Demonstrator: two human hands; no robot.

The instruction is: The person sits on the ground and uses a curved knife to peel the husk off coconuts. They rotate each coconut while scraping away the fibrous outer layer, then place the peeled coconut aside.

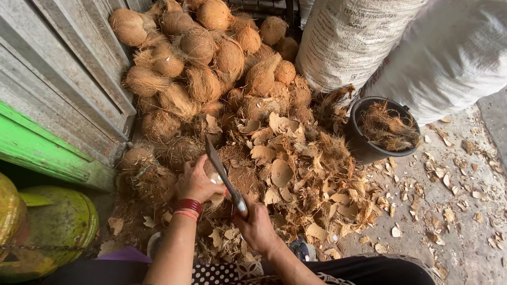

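My right hand grips the handle of a long knife, whose blade points up and left across a coconut. My left hand, with red bands on the wrist, rests on that brown coconut and steadies it; the nut is mostly hidden under both hands. A large pile of husked brown coconuts rises behind, against the wall. Cut shell pieces and fibre lie heaped just to the right of my hands.
A black bucket holding husk fibre stands at right, below two big white sacks. Grey wooden planks and a green beam line the left. A green gas cylinder sits at lower left. Shell chips litter the concrete floor.
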